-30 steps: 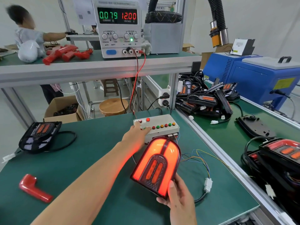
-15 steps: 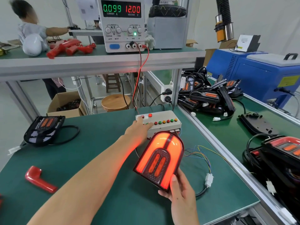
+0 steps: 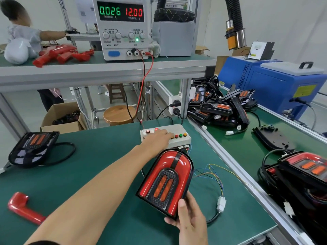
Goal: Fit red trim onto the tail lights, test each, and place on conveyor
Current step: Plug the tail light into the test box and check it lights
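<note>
Tail light pinched upright in right grip; left grip, fingers spread, presses switch box at twelve o'clock. Work each button while watching the lens.

left arm stretched forward, left hand fingers extended; right hand curled, thumb up.

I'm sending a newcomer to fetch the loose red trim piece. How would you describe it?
Start at the green work mat in front of the person. At its near left edge lies the loose red trim, a glossy L-shaped bar alone, unlike the heap of red parts on the upper shelf.
</note>
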Demonstrator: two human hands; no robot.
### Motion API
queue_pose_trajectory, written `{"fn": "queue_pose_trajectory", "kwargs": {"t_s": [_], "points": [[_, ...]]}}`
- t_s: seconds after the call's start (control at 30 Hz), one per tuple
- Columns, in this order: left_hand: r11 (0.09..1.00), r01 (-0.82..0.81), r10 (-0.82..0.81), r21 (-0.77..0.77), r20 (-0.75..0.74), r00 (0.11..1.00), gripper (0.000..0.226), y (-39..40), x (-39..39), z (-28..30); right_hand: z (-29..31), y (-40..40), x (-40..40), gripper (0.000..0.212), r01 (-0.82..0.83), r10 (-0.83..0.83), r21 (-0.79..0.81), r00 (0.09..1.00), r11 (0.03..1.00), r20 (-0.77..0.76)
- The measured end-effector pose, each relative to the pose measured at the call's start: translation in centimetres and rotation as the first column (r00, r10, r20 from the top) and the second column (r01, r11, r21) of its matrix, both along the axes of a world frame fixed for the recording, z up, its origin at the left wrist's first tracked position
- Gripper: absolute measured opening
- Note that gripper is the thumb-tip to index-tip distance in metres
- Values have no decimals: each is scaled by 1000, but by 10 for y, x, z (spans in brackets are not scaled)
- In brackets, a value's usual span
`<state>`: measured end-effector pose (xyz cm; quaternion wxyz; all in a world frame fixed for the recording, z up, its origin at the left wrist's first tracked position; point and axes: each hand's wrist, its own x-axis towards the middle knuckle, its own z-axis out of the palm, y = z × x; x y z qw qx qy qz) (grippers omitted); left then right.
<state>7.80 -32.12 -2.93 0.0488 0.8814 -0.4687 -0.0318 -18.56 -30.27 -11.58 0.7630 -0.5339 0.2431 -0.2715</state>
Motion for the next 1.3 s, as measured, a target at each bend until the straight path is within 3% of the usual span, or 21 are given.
{"fn": "queue_pose_trajectory", "kwargs": {"t_s": [0.27, 0.47, 0.73, 1.03, 1.17, 1.3], "points": [[988, 9, -9, 156, -3, 1000, 55, -32, 13, -9, -2, -2, 1, 54, -22, 22, 23, 1000, 999, 10], [991, 9, -10, 132, 1, 1000, 54, -32, 13, -12, -3, -3, 2, 56, 17, -17, -22, 1000, 1000, -12], [986, 13, -7, 164, -39, 999, 61, -36, 20, -14, 2, 0, 1, 38, 25, -25, 27, 1000, 999, -6], [990, 8, -5, 141, -23, 1000, 59, -39, 26, -21, 2, -1, 0, 41, -14, 14, -23, 1000, 1000, -9], [988, 23, -22, 154, -12, 1000, 59, -38, 24, -17, 4, -2, 0, 56, -29, 28, -52, 999, 998, -22], [997, 47, -39, 54, -141, 989, 54, -25, 16, -3, 6, 0, -2, 48, -47, 46, -19, 998, 999, -41]]}}
